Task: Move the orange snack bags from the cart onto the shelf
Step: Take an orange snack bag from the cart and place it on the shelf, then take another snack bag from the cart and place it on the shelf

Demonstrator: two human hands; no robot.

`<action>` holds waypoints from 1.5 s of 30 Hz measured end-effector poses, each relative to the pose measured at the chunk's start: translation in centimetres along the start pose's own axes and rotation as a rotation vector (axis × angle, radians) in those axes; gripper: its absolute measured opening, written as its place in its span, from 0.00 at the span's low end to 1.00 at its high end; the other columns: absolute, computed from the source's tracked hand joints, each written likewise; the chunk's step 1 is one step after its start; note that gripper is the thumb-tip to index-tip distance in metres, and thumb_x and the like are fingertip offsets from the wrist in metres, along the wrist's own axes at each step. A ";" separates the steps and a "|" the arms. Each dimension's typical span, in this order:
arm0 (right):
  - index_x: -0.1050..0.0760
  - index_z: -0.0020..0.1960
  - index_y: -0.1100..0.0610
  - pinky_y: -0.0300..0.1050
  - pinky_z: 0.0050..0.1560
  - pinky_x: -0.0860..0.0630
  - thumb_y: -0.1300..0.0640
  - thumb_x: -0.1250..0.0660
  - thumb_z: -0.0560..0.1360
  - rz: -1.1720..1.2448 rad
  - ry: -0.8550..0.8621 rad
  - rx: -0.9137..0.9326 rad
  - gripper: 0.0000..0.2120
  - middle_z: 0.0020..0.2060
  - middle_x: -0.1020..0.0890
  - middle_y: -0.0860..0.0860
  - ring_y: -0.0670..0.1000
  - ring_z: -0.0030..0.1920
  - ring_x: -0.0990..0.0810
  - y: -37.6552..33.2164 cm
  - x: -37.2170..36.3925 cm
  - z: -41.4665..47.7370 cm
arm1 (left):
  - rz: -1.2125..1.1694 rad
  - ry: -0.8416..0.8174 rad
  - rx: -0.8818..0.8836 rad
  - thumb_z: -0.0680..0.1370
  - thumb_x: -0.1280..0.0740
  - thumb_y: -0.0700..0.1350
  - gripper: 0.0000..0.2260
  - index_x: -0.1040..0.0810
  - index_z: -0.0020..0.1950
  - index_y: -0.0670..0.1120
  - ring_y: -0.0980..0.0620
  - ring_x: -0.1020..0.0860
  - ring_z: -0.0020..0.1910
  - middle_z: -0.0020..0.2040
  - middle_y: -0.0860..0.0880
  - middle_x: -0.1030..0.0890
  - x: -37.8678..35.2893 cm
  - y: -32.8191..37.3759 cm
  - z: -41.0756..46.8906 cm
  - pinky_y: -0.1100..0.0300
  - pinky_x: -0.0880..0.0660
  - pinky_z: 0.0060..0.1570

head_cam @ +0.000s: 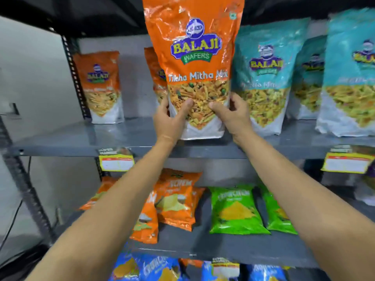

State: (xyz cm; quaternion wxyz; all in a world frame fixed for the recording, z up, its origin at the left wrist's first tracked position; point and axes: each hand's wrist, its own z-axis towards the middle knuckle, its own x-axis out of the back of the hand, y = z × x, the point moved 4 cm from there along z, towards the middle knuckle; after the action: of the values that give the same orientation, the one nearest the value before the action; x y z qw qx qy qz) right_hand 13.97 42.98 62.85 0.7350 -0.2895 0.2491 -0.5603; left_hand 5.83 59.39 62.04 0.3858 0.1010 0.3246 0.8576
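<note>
A large orange snack bag (194, 57) stands upright with its bottom on the front of the grey shelf (81, 138). My left hand (170, 120) grips its lower left side and my right hand (233, 116) grips its lower right side. Behind it another orange bag (154, 78) is mostly hidden. A third orange bag (100, 86) stands further left on the same shelf. The cart is not in view.
Teal snack bags (265, 78) stand right of the held bag on the same shelf. Yellow price tags (116, 161) hang from the shelf edge. The shelf below holds small orange packets (174, 199) and green packets (235, 209); blue packets (154, 268) lie lower still. A black shelf post (75, 78) rises at the left.
</note>
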 end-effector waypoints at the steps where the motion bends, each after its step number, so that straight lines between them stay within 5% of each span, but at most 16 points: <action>1: 0.22 0.40 0.49 0.32 0.34 0.25 0.47 0.24 0.60 -0.025 -0.002 -0.029 0.12 0.32 0.17 0.40 0.35 0.34 0.20 0.8 -1.2 0.9 | 0.044 -0.046 0.033 0.70 0.30 0.57 0.23 0.22 0.59 0.44 0.49 0.19 0.54 0.52 0.46 0.17 0.7 -1.0 1.3 0.51 0.22 0.55; 6: 0.21 0.40 0.49 0.42 0.40 0.23 0.46 0.25 0.58 -0.116 -0.036 -0.181 0.13 0.38 0.16 0.43 0.42 0.40 0.18 4.7 -4.2 3.0 | 0.282 -0.339 0.165 0.75 0.31 0.53 0.21 0.26 0.64 0.44 0.46 0.21 0.58 0.57 0.48 0.19 1.7 -5.6 5.2 0.54 0.24 0.56; 14: 0.28 0.53 0.51 0.46 0.48 0.26 0.41 0.29 0.65 -0.341 -0.089 -0.126 0.21 0.50 0.20 0.49 0.51 0.54 0.21 5.0 -4.6 3.1 | 0.305 -0.339 0.184 0.75 0.34 0.58 0.25 0.31 0.68 0.47 0.52 0.24 0.57 0.64 0.47 0.22 1.5 -7.0 5.6 0.62 0.29 0.54; 17: 0.33 0.63 0.61 0.52 0.57 0.27 0.42 0.30 0.69 -0.571 0.054 0.097 0.31 0.59 0.25 0.58 0.57 0.61 0.26 2.6 -4.2 2.1 | 0.413 -0.184 0.051 0.74 0.34 0.59 0.28 0.31 0.65 0.42 0.52 0.26 0.58 0.62 0.44 0.24 2.3 -5.2 5.1 0.63 0.30 0.55; 21: 0.31 0.62 0.66 0.51 0.62 0.30 0.44 0.34 0.73 -0.773 0.146 0.448 0.29 0.59 0.25 0.63 0.60 0.61 0.27 -1.0 -3.4 -0.6 | 0.604 0.012 -0.307 0.77 0.39 0.60 0.26 0.29 0.63 0.39 0.46 0.26 0.58 0.58 0.41 0.24 3.1 -1.5 2.4 0.59 0.32 0.54; 26: 0.27 0.62 0.63 0.58 0.66 0.33 0.46 0.36 0.75 -1.104 0.122 0.588 0.24 0.63 0.24 0.62 0.62 0.63 0.25 1.4 1.6 -8.0 | 0.479 -0.078 -0.503 0.78 0.37 0.49 0.20 0.27 0.61 0.34 0.38 0.25 0.57 0.56 0.37 0.22 0.7 -1.2 -6.8 0.47 0.29 0.60; 32: 0.28 0.63 0.62 0.64 0.68 0.35 0.49 0.35 0.74 -1.342 0.089 0.349 0.23 0.67 0.27 0.65 0.64 0.67 0.29 8.8 14.0 -22.0 | 0.448 -0.378 -0.495 0.74 0.33 0.46 0.18 0.24 0.59 0.36 0.43 0.30 0.65 0.59 0.38 0.21 -5.5 -6.1 -20.9 0.45 0.43 0.73; 40: 0.31 0.65 0.56 0.62 0.65 0.30 0.47 0.33 0.72 -1.552 0.121 -0.262 0.25 0.67 0.26 0.61 0.61 0.65 0.27 13.4 28.1 -41.5 | 0.150 -0.936 -0.236 0.72 0.33 0.51 0.23 0.25 0.59 0.36 0.40 0.26 0.63 0.60 0.37 0.22 -18.7 -7.7 -39.9 0.47 0.37 0.70; 42: 0.31 0.65 0.57 0.61 0.62 0.27 0.48 0.31 0.70 -1.536 0.129 -0.418 0.26 0.66 0.25 0.61 0.63 0.63 0.25 13.7 31.0 -45.8 | 0.024 -1.009 -0.100 0.72 0.32 0.50 0.22 0.26 0.59 0.36 0.41 0.25 0.61 0.58 0.38 0.23 -22.2 -6.8 -44.5 0.50 0.33 0.66; 45: 0.31 0.64 0.56 0.56 0.50 0.22 0.50 0.31 0.69 -1.417 0.221 -0.696 0.26 0.66 0.26 0.61 0.64 0.59 0.23 14.0 35.6 -51.4 | -0.134 -0.935 0.370 0.71 0.31 0.48 0.19 0.28 0.57 0.39 0.46 0.25 0.55 0.54 0.44 0.25 -27.6 -5.3 -51.1 0.53 0.28 0.59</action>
State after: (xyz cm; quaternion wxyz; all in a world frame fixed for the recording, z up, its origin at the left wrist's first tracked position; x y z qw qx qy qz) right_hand -3.16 3.84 15.10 0.0423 -0.5347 0.2380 -0.8097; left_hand 6.17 17.44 21.57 0.5198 0.5197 0.2695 0.6222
